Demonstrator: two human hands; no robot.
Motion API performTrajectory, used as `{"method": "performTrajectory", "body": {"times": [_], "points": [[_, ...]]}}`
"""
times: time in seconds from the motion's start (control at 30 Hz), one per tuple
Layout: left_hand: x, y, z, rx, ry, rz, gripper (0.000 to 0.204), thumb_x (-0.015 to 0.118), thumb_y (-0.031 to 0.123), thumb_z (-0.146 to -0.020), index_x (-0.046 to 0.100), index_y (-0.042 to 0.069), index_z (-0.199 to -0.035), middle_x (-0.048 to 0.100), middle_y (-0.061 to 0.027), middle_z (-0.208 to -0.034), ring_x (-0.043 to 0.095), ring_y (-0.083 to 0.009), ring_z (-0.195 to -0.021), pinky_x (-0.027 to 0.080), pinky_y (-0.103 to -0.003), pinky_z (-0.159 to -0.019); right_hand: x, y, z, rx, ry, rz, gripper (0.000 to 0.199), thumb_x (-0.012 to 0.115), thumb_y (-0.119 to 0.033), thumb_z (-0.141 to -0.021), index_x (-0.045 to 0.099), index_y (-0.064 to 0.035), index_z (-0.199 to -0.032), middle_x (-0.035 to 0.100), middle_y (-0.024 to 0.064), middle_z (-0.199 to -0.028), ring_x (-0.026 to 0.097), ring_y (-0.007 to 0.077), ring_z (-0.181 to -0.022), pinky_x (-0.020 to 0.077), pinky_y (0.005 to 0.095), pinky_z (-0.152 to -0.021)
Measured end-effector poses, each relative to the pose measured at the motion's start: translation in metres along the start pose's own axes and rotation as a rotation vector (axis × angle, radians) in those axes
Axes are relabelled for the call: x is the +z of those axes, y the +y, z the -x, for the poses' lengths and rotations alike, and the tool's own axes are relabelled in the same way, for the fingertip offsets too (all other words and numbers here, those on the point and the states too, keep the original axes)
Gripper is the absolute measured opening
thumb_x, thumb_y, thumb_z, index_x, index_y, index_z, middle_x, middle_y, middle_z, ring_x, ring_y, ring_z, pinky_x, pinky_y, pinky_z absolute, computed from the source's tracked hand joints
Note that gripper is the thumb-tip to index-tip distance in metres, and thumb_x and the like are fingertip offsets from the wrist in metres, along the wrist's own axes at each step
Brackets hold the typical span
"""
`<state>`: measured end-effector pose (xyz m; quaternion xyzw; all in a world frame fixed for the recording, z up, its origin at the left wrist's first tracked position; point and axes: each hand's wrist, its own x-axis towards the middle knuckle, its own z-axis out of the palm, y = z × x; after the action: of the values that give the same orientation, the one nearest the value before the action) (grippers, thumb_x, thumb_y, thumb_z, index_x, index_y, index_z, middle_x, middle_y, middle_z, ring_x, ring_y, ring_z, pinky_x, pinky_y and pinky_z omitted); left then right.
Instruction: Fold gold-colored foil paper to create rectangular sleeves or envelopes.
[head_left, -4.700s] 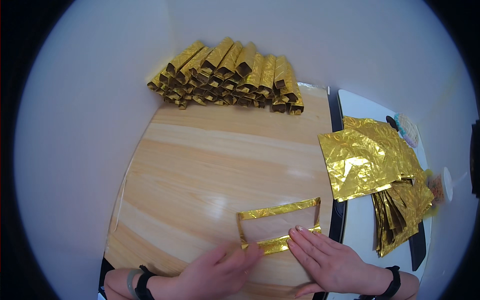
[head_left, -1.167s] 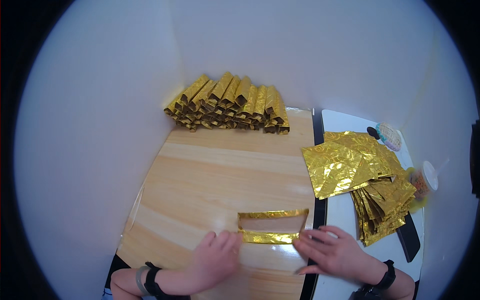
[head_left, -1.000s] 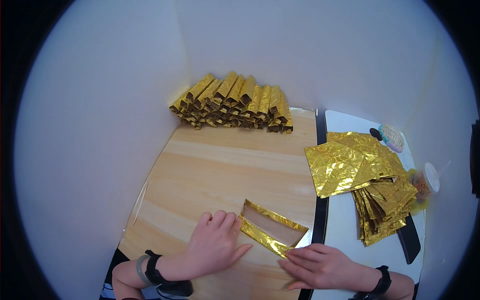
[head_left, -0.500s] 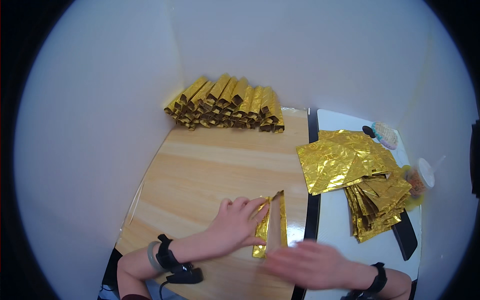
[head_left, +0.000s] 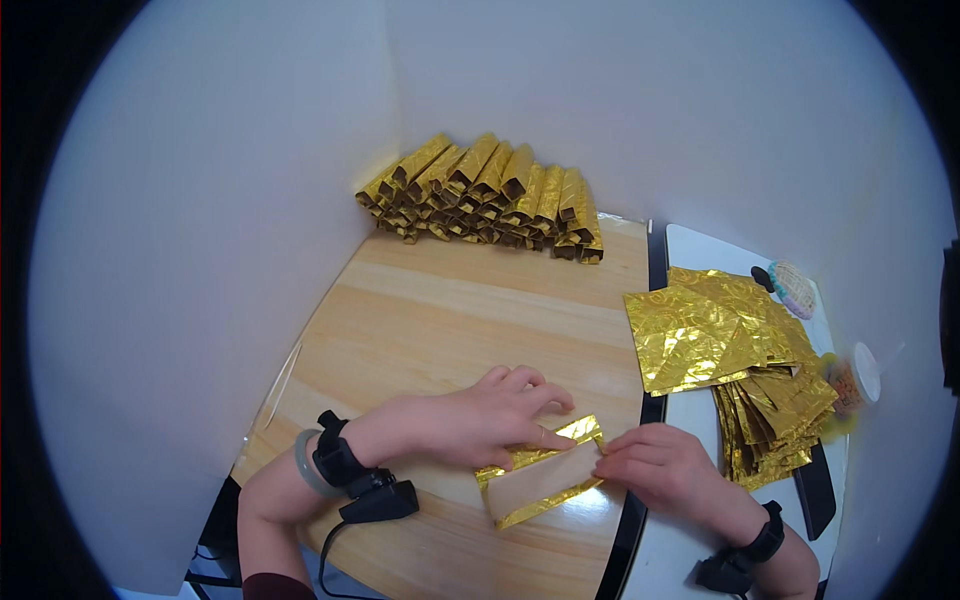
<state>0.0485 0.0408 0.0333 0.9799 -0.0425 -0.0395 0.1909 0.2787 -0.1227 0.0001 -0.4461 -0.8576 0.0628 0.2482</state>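
Observation:
A sheet of gold foil paper (head_left: 545, 482), partly folded, lies slanted on the wooden board with its plain pale side up and gold borders along its edges. My left hand (head_left: 485, 415) is spread over its far edge, thumb and lower fingers touching the paper, the other fingers apart from it. At the right end, my right hand (head_left: 665, 465) pinches a corner of the sheet between thumb and fingers. A black strap with a small device sits on each wrist, and a pale bangle is on the left one.
Gold foil tubes (head_left: 480, 195) are stacked at the back of the wooden board (head_left: 400, 320). On the white surface to the right lie a pile of flat gold sheets (head_left: 700, 335), a black flat object (head_left: 816, 490), a clear cup (head_left: 855, 378) and a woven item (head_left: 792, 290). Pale walls enclose the board.
The foil sheet has turned from nearly upright in view to slanting sideways. My right hand has moved up and right to its end and closed on a corner. The whole view has shifted slightly.

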Motion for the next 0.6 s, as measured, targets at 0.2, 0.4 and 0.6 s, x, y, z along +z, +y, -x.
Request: {"method": "performTrajectory", "body": {"times": [0.2, 0.4, 0.6], "points": [[0.011, 0.015, 0.012, -0.057, 0.063, 0.002, 0.043, 0.063, 0.005, -0.081, 0.061, 0.011, -0.124, 0.055, -0.0098, -0.105, 0.053, -0.0292, -0.104, 0.046, -0.037, -0.085, -0.004, -0.005, -0.004, -0.001, -0.022, -0.06, 0.028, 0.069, -0.004, -0.07, 0.069, -0.009, -0.097, 0.067, 0.0036, -0.105, 0.065, 0.0208, -0.096, 0.0553, 0.0313, -0.078], [0.036, 0.024, 0.024, -0.174, 0.275, 0.131, 0.032, 0.061, 0.002, -0.082, 0.063, 0.007, -0.113, 0.058, -0.0086, -0.094, 0.059, -0.0253, -0.084, 0.05, -0.033, -0.07, -0.015, -0.012, -0.011, 0.273, -0.127, -0.218, 0.035, 0.067, -0.003, -0.08, 0.059, -0.0067, -0.115, 0.059, 0.0071, -0.118, 0.067, 0.0234, -0.094, 0.0558, 0.032, -0.081], [0.039, 0.03, 0.032, -0.306, 0.363, 0.283, 0.011, 0.062, 0.005, -0.084, 0.052, 0.004, -0.089, 0.054, -0.0087, -0.092, 0.057, -0.0292, -0.09, 0.049, -0.036, -0.072, -0.009, 0.003, -0.011, 0.522, -0.037, -0.677, 0.029, 0.07, -0.003, -0.082, 0.055, -0.0038, -0.107, 0.06, 0.0113, -0.116, 0.067, 0.0221, -0.094, 0.0557, 0.0299, -0.081]]}}
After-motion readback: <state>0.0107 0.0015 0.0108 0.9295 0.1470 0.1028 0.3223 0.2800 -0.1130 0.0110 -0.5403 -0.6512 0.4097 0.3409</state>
